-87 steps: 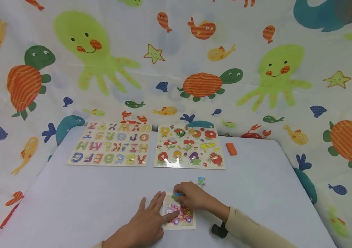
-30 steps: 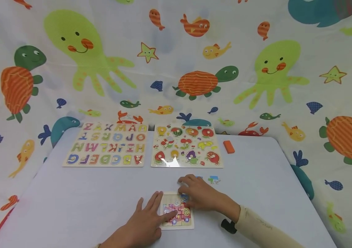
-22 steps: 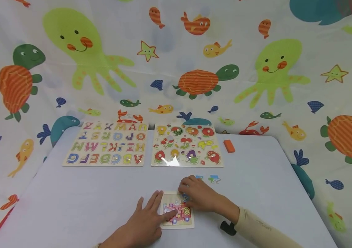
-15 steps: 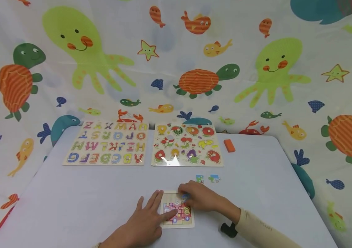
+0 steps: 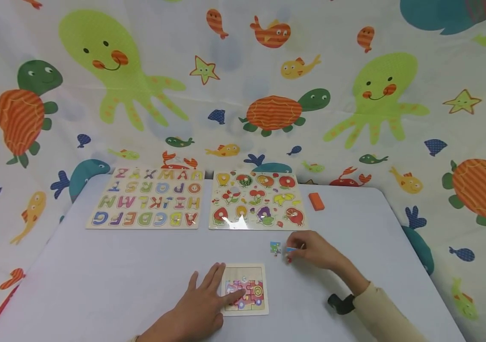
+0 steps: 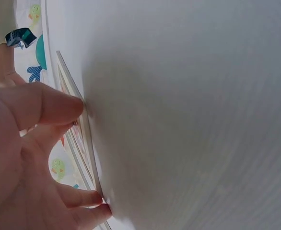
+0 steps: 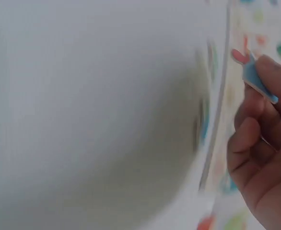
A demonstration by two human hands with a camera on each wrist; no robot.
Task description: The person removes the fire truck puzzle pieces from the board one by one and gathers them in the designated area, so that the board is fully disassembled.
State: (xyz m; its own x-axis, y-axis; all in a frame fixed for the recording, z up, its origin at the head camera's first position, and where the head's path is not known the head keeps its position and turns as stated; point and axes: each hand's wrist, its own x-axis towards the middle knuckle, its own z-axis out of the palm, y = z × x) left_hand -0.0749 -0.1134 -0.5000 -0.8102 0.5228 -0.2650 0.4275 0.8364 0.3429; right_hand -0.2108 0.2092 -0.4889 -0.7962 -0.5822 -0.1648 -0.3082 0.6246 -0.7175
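In the head view, a small square jigsaw board (image 5: 236,273) lies on the table, its lower part filled with pink and red pieces and its upper part bare wood. My left hand (image 5: 202,301) rests on it with fingers spread, the index finger lying across the pink pieces. My right hand (image 5: 317,249) is beyond the board to the right, just above the table. Between its thumb and fingers it pinches a blue jigsaw piece (image 7: 256,80) with a reddish knob. A blue-green loose piece (image 5: 275,248) lies beside that hand. Another loose piece is largely hidden by the hand.
An alphabet puzzle board (image 5: 148,199) and a fruit puzzle board (image 5: 260,202) lie along the back of the white table (image 5: 119,270). Right of them is an orange block (image 5: 317,201). A sea-animal print curtain (image 5: 234,66) hangs behind.
My right hand worked over the board's upper right, then moved right and away from me to the loose pieces, taking the blue piece off the board. The left hand stayed put.
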